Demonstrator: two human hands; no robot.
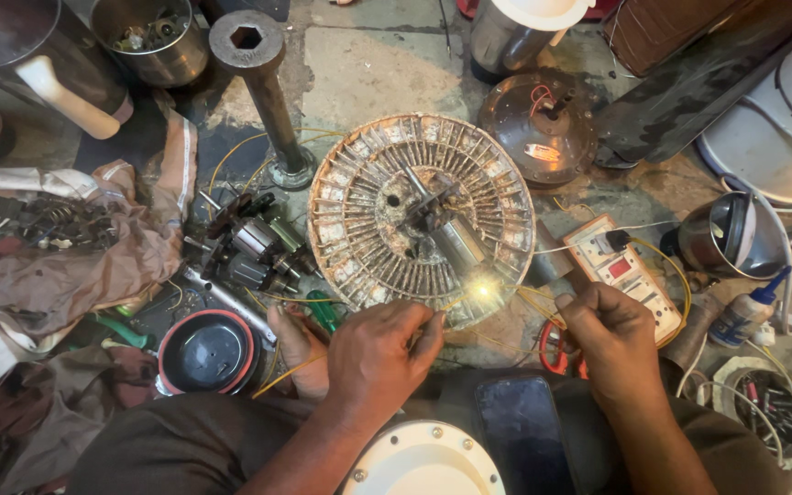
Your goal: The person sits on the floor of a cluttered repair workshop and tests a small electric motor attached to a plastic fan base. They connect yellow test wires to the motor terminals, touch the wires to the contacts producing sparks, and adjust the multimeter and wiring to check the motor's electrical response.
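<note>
A round, dirty fan motor stator (422, 218) with radial slots lies on the concrete floor in the middle. A bright spark (483, 291) glows at its near rim. My left hand (379, 353) is closed on a thin yellow wire (291, 371) that runs toward the spark. My right hand (609, 341) is closed on another thin wire end beside the rim, to the right of the spark. A switch and socket board (623, 270) lies just beyond my right hand.
Motor armatures (249, 243) and a green-handled screwdriver (323, 312) lie left. A metal post (263, 82), steel jars (153, 37), a domed motor cover (543, 128), a round black lid with a red rim (208, 353), a dark phone (524, 431), a glue bottle (749, 307) and cloth rags (75, 266) surround me.
</note>
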